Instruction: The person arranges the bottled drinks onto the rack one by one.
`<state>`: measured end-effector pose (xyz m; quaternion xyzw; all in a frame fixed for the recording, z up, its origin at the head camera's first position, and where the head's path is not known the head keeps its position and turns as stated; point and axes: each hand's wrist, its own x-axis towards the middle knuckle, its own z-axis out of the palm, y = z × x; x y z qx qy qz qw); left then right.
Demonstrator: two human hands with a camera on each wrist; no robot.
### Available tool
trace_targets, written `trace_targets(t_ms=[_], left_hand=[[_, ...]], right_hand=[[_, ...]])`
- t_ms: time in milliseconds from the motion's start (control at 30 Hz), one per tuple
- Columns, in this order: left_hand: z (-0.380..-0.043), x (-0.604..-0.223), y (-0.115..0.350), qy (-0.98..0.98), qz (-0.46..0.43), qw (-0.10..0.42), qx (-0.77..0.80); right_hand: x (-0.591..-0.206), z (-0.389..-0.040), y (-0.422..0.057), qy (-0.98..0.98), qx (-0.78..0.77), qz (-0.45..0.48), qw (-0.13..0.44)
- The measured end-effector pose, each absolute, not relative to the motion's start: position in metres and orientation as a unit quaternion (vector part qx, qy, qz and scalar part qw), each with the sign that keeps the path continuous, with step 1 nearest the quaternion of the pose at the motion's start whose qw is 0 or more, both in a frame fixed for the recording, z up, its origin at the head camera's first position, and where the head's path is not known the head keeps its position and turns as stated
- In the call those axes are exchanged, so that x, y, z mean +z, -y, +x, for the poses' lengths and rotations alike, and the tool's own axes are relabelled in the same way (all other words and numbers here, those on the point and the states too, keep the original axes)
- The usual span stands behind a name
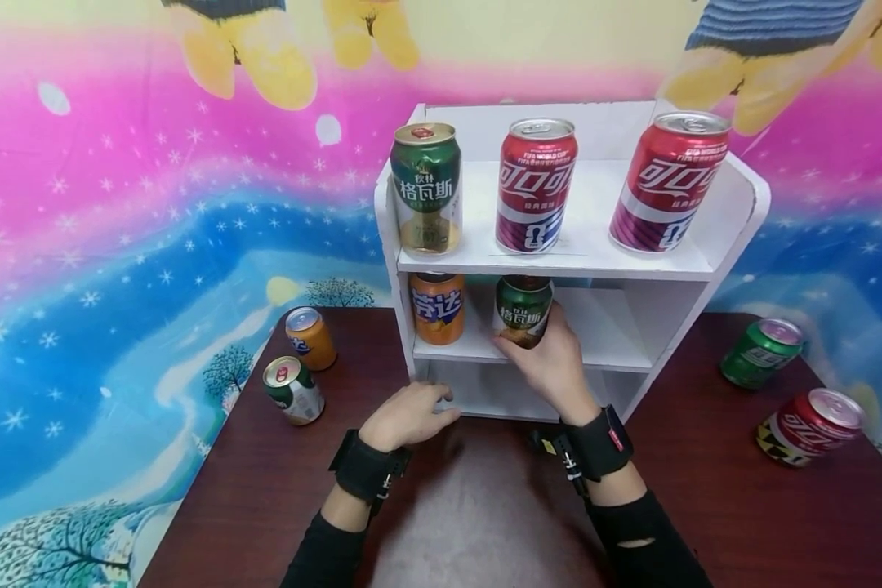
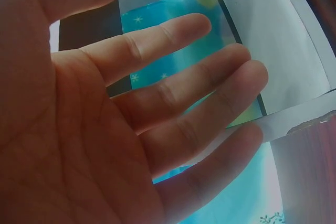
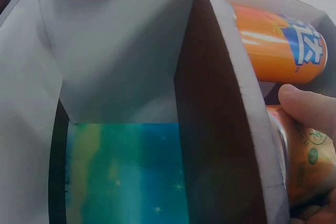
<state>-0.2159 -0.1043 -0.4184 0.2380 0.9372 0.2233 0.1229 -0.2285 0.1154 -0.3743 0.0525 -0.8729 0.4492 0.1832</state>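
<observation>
My right hand (image 1: 554, 367) grips a green and gold drink can (image 1: 522, 309) upright on the middle shelf, thumb on its near left side. In the right wrist view the thumb (image 3: 310, 106) lies across that can's gold lower part (image 3: 310, 156). To the left on the same shelf stands an orange soda can (image 1: 438, 310). My left hand (image 1: 407, 415) holds nothing; its fingers are spread loosely before the bottom compartment. The left wrist view shows its bare palm (image 2: 79, 129).
The white shelf unit (image 1: 559, 268) carries another green and gold can (image 1: 426, 188) and two red cola cans (image 1: 536, 186) on top. On the dark table, an orange can (image 1: 311, 339) and a green-white can (image 1: 294, 392) stand left; a green can (image 1: 760, 355) and a red can (image 1: 808, 429) right.
</observation>
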Motion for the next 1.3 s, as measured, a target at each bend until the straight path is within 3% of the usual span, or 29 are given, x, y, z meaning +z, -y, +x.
trace_targets(t_ms=[267, 467, 1000, 1300], left_hand=[[-0.216, -0.417, 0.104, -0.938, 0.235, 0.125, 0.221], [-0.216, -0.417, 0.103, -0.939, 0.232, 0.125, 0.221], [-0.216, -0.420, 0.103, -0.936, 0.235, 0.131, 0.228], [-0.212, -0.423, 0.095, -0.932, 0.255, 0.138, 0.217]], right_hand=[[-0.368, -0.234, -0.125, 0.880, 0.454, 0.079, 0.114], [-0.367, -0.237, -0.128, 0.881, 0.456, 0.082, 0.094], [-0.369, -0.235, -0.123, 0.884, 0.447, 0.072, 0.114], [-0.370, -0.216, -0.134, 0.879, 0.447, 0.079, 0.144]])
